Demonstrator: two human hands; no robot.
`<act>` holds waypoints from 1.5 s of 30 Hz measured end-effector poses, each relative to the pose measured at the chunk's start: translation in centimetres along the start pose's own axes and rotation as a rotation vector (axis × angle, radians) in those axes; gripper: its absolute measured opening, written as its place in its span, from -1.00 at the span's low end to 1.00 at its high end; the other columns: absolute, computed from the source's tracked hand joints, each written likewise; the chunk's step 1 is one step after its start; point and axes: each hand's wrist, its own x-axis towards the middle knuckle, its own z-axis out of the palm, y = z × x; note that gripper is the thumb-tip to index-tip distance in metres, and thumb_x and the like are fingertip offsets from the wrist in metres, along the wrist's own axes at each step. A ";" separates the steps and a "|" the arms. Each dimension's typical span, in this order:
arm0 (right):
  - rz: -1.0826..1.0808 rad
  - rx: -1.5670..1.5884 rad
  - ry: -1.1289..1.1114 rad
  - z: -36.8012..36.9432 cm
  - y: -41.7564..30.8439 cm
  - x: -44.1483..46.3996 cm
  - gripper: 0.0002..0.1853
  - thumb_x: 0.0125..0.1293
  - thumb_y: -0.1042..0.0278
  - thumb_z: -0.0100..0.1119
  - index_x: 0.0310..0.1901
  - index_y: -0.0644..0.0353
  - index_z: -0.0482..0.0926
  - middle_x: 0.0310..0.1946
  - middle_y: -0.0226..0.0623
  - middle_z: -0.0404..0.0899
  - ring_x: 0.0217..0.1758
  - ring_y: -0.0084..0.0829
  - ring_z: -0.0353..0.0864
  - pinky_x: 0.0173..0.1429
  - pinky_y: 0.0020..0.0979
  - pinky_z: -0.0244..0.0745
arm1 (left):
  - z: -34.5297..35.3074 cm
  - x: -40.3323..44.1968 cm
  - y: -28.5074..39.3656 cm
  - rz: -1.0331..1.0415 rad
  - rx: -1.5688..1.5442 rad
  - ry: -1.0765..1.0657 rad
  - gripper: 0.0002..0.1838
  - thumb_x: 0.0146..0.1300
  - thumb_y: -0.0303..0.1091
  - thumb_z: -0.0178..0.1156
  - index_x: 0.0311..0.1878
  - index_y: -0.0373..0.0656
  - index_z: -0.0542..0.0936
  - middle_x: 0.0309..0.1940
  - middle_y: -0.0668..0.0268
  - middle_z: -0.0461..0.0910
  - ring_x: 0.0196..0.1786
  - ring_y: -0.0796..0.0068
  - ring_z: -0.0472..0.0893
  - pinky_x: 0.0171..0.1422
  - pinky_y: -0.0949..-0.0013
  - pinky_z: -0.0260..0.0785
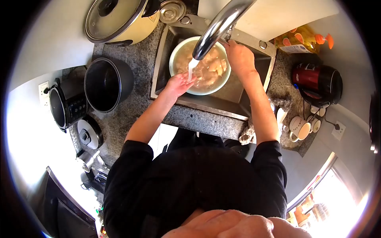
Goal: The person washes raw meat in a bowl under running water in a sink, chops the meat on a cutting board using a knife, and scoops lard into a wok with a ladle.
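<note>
Pale walls (49,39) flank a speckled grey counter (198,121), with one socket (43,94) at the left and a second socket (338,130) at the right. Strong light whitens the lower left, and a bright opening (337,194) glares at the lower right

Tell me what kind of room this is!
It looks like a kitchen. You can see a sink with a running tap over a bowl, a red and black kettle and a big lidded pot.
</note>
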 end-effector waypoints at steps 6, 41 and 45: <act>0.017 -0.021 -0.019 0.3 0.1 0.0 -0.68 0.43 0.12 -0.05 -0.29 0.22 0.51 -0.48 -0.04 0.64 -0.35 -0.02 0.67 -0.26 -0.09 0.57 | -0.6 3.9 -1.9 -0.090 -0.179 0.147 -0.71 0.44 -0.35 -0.21 0.01 -0.36 0.38 -0.04 -0.18 0.46 0.08 -0.13 0.50 0.19 -0.02 0.37; 0.046 0.870 0.004 4.0 3.1 -1.4 -0.63 0.37 0.12 0.04 -0.05 0.28 0.57 -0.44 -0.04 0.65 -0.28 -0.13 0.70 -0.19 -0.21 0.55 | 2.0 4.1 0.4 0.095 -0.269 -0.119 -0.50 0.35 -0.38 -0.02 0.32 -0.34 0.25 0.29 -0.18 0.27 0.38 -0.12 0.26 0.43 -0.04 0.22; 0.153 0.741 -0.139 14.2 3.5 -5.3 -0.61 0.25 0.13 0.16 0.02 0.19 0.55 -0.16 -0.07 0.66 -0.13 -0.12 0.68 -0.07 -0.24 0.54 | 3.4 2.2 2.2 0.597 0.777 -0.059 -0.38 0.21 -0.26 0.24 0.32 -0.24 0.35 0.30 -0.02 0.36 0.37 0.03 0.32 0.37 0.11 0.25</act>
